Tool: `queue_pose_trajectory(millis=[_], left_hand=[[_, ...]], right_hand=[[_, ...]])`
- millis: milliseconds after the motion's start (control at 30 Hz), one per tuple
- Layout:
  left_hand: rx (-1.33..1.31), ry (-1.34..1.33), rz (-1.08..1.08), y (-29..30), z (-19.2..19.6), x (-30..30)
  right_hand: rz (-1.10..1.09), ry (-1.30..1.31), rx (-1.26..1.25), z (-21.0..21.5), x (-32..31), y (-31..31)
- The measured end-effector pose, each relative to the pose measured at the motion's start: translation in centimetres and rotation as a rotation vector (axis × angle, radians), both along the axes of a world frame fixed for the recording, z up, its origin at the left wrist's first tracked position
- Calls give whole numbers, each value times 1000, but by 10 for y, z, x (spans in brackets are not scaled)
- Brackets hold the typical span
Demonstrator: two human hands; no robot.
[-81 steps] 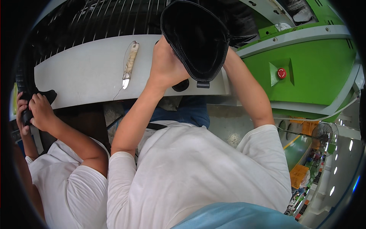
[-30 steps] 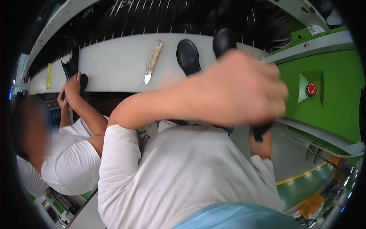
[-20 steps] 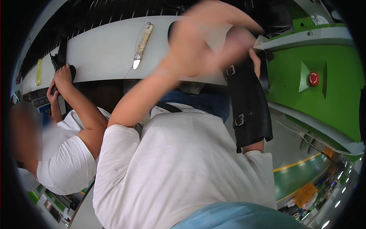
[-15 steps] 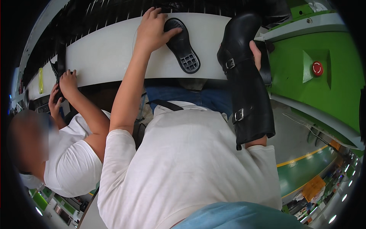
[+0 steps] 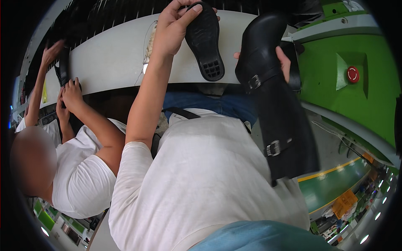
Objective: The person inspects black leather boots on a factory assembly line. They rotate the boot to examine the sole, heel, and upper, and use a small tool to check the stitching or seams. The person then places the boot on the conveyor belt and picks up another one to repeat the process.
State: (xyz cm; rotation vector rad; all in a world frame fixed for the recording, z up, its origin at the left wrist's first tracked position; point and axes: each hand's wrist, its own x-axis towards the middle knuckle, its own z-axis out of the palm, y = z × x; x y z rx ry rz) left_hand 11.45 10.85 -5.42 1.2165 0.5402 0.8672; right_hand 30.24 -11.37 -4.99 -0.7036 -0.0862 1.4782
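**Sole held at bench edge, tall boot gripped at ankle**

A black rubber shoe sole with a lugged heel (image 5: 204, 42) is lain tread-up on the pale grey curved workbench ledge (image 5: 113, 58), heel end toward the person. The toe end is clasped by the left hand (image 5: 173, 27), fingers curled over the rim and thumb laid on the tread; the hand is closed on the sole, likely so that it is steadied flat and kept from sliding off the ledge. A tall black leather boot with two buckled straps (image 5: 272, 104) is held just to the right of the sole. It is gripped at the ankle by the right hand (image 5: 282, 58), mostly hidden behind the leather, only fingertips and thumb being shown; the hand is taken as clamped round the boot. The shaft is hung down past the bench edge over the lap, probably because the foot end is kept level with the sole. Sole and boot are near but apart; hands are apart, one thing each. A knife-like tool with a pale handle (image 5: 148, 46) is left on the ledge behind the left forearm, partly hidden. A red round button on a green machine panel (image 5: 353, 74) is seen to the right. At far left, a co-worker's hands (image 5: 69, 90) are occupied with a dark item.
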Motion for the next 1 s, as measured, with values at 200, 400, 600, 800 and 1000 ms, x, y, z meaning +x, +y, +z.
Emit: queue_pose_trajectory(millis=[200, 400, 600, 800, 1000], left_hand=[[141, 32, -20, -17, 33, -8], [290, -130, -67, -52, 54, -15], [469, -48, -38, -71, 59, -16], [482, -53, -20, -75, 56, -18], [491, -43, -8, -76, 57, -19]], right_hand=[[3, -354, -29, 28, -40, -1], [87, -563, 45, 37, -60, -8], [87, -557, 79, 37, -73, -14], [90, -561, 90, 40, -76, -15], [116, -563, 75, 43, -75, -14]])
